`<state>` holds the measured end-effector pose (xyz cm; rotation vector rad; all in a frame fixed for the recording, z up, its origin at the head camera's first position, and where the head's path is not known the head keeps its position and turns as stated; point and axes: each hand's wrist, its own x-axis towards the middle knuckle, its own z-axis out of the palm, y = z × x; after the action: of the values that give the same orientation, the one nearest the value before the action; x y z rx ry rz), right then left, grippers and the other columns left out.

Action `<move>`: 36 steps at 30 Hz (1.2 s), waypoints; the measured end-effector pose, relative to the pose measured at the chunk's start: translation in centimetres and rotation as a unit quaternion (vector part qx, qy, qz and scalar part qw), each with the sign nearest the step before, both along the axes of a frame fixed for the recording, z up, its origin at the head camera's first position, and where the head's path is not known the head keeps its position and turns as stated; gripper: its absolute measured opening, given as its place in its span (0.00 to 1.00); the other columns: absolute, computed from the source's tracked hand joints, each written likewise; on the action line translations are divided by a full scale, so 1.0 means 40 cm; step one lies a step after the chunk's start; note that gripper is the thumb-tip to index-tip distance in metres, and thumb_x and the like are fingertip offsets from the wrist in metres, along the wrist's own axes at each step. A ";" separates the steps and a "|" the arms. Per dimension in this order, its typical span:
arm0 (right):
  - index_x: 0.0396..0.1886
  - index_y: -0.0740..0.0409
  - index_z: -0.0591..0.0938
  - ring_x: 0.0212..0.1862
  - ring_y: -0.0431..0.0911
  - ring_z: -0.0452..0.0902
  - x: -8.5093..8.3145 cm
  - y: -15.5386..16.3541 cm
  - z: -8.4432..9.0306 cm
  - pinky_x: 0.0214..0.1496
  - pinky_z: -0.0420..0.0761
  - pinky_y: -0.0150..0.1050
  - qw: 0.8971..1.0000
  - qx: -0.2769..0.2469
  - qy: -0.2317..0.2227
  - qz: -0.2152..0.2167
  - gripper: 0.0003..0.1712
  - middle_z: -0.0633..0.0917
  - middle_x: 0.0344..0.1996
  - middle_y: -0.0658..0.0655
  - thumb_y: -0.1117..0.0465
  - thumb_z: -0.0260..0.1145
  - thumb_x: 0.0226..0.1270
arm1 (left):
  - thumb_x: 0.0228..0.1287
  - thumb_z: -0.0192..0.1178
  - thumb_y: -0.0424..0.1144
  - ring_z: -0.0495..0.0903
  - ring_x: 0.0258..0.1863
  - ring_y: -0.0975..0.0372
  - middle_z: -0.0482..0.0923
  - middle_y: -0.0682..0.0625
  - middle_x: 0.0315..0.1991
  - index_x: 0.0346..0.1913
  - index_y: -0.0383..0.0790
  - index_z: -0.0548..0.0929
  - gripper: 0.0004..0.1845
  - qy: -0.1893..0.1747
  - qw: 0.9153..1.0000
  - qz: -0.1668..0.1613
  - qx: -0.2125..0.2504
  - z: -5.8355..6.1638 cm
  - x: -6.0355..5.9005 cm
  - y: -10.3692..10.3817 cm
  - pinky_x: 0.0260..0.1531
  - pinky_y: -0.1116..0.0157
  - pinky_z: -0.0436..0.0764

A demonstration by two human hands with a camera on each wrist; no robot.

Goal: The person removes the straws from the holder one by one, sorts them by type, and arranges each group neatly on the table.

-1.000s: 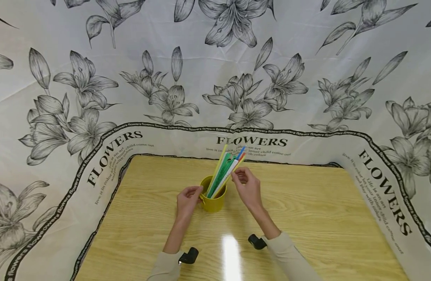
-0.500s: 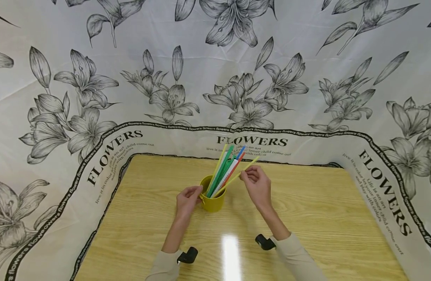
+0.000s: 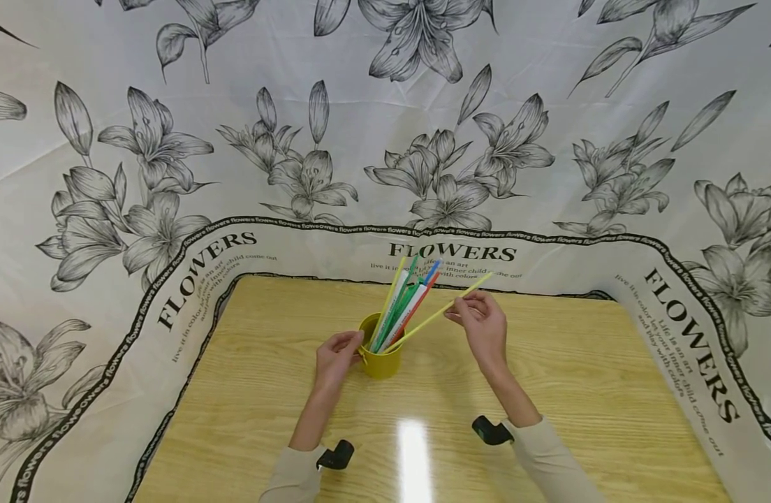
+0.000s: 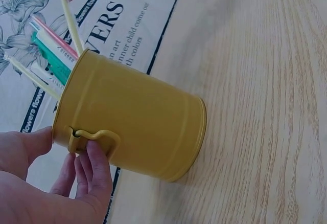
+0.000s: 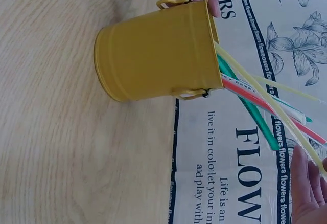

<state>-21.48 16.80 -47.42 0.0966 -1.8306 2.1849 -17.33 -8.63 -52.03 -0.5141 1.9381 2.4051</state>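
A small yellow metal bucket (image 3: 382, 365) stands upright on the wooden table. My left hand (image 3: 336, 363) grips it at the rim and side handle; in the left wrist view, fingertips press the looped handle (image 4: 104, 138) and the thumb touches the rim. Between right thumb and fingers, my right hand (image 3: 486, 330) pinches a long, thin yellow stick (image 3: 426, 323), straw-like, whose lower end is still inside the bucket. It leans far right, apart from the others. Green, white, red and blue pen-like sticks (image 5: 263, 121) and another yellow stick (image 4: 31, 75) lean in the bucket.
The wooden table (image 3: 580, 391) spreads around the bucket, with a bright light reflection in front. Behind it and at both sides hangs a white cloth (image 3: 329, 255) printed with flowers and lettering. Each sleeve carries a black wrist device (image 3: 491, 429).
My right hand has moved right, tilting the pinched yellow stick away from the bundle, so more of it shows. The left hand and the bucket have stayed in place.
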 end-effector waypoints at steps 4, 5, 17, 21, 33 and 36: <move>0.50 0.83 0.71 0.35 0.45 0.88 -0.001 0.008 0.006 0.45 0.87 0.43 1.000 0.006 0.010 0.006 0.14 0.83 0.36 0.68 0.75 0.63 0.73 | 0.73 0.65 0.35 0.82 0.36 0.62 0.82 0.40 0.42 0.54 0.22 0.80 0.18 -0.003 1.000 -0.005 -0.003 0.014 0.005 0.001 0.55 0.47 0.82; 0.50 0.83 0.71 0.35 0.45 0.88 -0.001 0.007 0.007 0.45 0.87 0.42 1.000 0.010 0.012 0.008 0.14 0.82 0.37 0.70 0.75 0.63 0.73 | 0.73 0.65 0.36 0.82 0.36 0.63 0.82 0.41 0.42 0.54 0.22 0.80 0.18 -0.003 1.000 -0.005 -0.002 0.010 0.005 0.001 0.54 0.48 0.83; 0.49 0.80 0.74 0.36 0.43 0.88 0.003 -0.034 -0.004 0.46 0.87 0.41 0.996 0.080 0.032 0.025 0.14 0.81 0.40 0.77 0.71 0.64 0.74 | 0.71 0.69 0.43 0.82 0.37 0.63 0.81 0.44 0.42 0.54 0.26 0.81 0.22 0.006 1.000 0.011 -0.005 -0.042 -0.010 0.003 0.48 0.57 0.86; 0.50 0.80 0.74 0.37 0.46 0.88 0.005 -0.051 -0.009 0.45 0.88 0.41 0.994 0.097 0.039 0.030 0.14 0.82 0.40 0.77 0.71 0.65 0.74 | 0.71 0.68 0.43 0.81 0.37 0.63 0.81 0.44 0.42 0.54 0.26 0.81 0.21 0.007 1.000 0.012 -0.006 -0.041 -0.009 0.005 0.49 0.56 0.85; 0.50 0.80 0.75 0.38 0.53 0.87 0.009 -0.061 0.014 0.45 0.88 0.43 0.990 0.132 0.053 0.014 0.12 0.83 0.40 0.75 0.74 0.64 0.73 | 0.72 0.66 0.37 0.81 0.35 0.63 0.81 0.44 0.40 0.53 0.24 0.81 0.18 0.006 1.000 -0.001 -0.001 -0.036 -0.013 -0.001 0.48 0.53 0.86; 0.50 0.78 0.75 0.37 0.47 0.87 0.005 -0.049 0.018 0.44 0.87 0.39 0.991 0.118 0.066 0.008 0.13 0.82 0.40 0.74 0.71 0.65 0.74 | 0.72 0.66 0.38 0.81 0.36 0.63 0.81 0.43 0.41 0.53 0.24 0.81 0.18 0.009 1.000 0.000 -0.004 -0.048 -0.017 -0.003 0.46 0.55 0.86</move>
<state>-21.28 14.83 -46.69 0.2980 -2.0093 1.9124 -17.99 -8.74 -53.95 -0.4943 1.9541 2.4116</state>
